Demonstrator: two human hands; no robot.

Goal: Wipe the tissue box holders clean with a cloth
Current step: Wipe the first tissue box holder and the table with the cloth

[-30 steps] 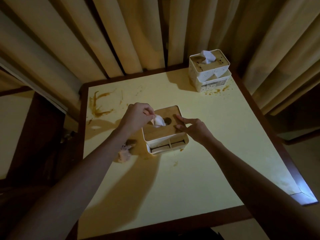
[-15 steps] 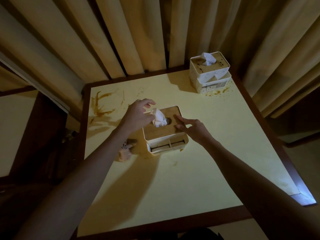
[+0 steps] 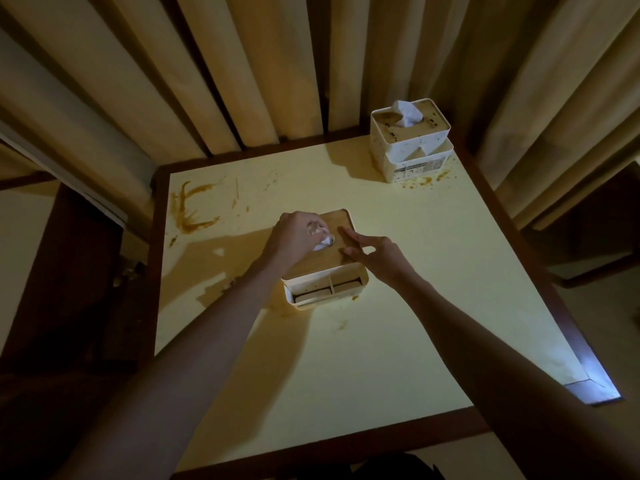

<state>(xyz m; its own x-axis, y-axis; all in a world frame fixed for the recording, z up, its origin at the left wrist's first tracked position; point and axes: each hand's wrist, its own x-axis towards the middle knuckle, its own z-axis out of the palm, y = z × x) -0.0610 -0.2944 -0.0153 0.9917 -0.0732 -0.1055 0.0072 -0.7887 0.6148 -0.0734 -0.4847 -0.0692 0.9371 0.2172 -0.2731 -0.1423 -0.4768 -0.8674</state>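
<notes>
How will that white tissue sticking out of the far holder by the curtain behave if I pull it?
The tissue stands crumpled, so it is probably light and floppy and may tear under a hard tug. Its holder looks like two stacked white parts, taller than the near one, so it may lift or tip unless steadied. Brown smears at its base might make it slide.

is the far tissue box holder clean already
No, the far tissue box holder has dark specks on its lid and brown smears on the table beside it.
</notes>
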